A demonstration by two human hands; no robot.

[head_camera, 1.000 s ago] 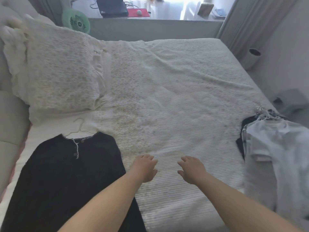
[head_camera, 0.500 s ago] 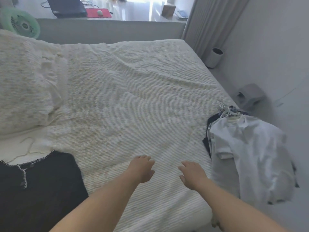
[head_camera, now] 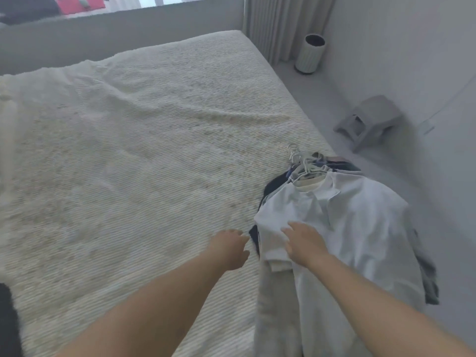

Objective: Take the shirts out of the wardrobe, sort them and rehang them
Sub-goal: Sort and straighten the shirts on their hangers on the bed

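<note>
**Reaching into the pile for the next shirt**

The pile of shirts (head_camera: pixel 342 228) lay at the right edge of the bed (head_camera: pixel 144 150), draped partly over the side, with a pale blue collared shirt (head_camera: pixel 360 217) on top and darker garments showing beneath it at the left and right margins. The bundled hangers (head_camera: pixel 302 167) pointed toward the far end of the bed, their hooks clustered together.

The right hand (head_camera: pixel 305 244) lay on the near shoulder of the top shirt, fingers spread and flat, gripping nothing. The left hand (head_camera: pixel 229 249) hovered just beside the pile's left edge, over the bedspread, loosely curled and empty; whether it touched the dark fabric there could not be told.

By the look of it the sorting step was in hand: the shirts were out of the wardrobe and this one was being picked out. The next move probably called for closing on the top shirt or its hanger and lifting it free without dragging the tangled hooks or pulling the overhanging pile off the bed.

A dark garment (head_camera: pixel 7 320) showed at the lower left edge. A stool (head_camera: pixel 371 119) and a bin (head_camera: pixel 310 54) stood on the floor beyond.
</note>
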